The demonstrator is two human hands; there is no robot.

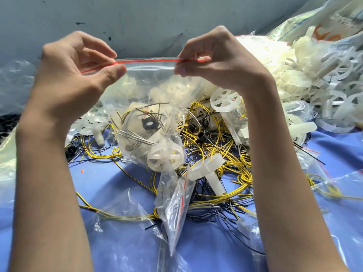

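left grip (78,67): raised in front of me, thumb and forefinger pinching the left end of the bag's top edge
right grip (214,59): same height, thumb and fingertips pinching the right end of that edge, other fingers curled
zip bag (149,91): clear, hangs from both grips in the air over the desk, top pulled taut and level between them
red strip (149,60): runs along the top edge from grip to grip
zip track (151,67): just under the red strip; can't tell if it is pressed shut along its length
bag contents: white wheel (165,156) at the bottom, black ring (149,124) above it, thin metal pins (137,134) lying crosswise
desk (117,183): blue cover, below the bag
empty bag (174,203): lies on the desk near me, under the hanging one
loose wires (225,154): yellow and black tangle spread behind it
T-shaped part (208,169): white, lying on the wires
parts pile (314,75): white wheels and sleeves heaped far right
wall (137,20): grey, at the back
step: looks like sealing the filled kit bag, top held ready
next move: likely slide the thumb pinch along the track end to end, hold it taut, then set the bag aside
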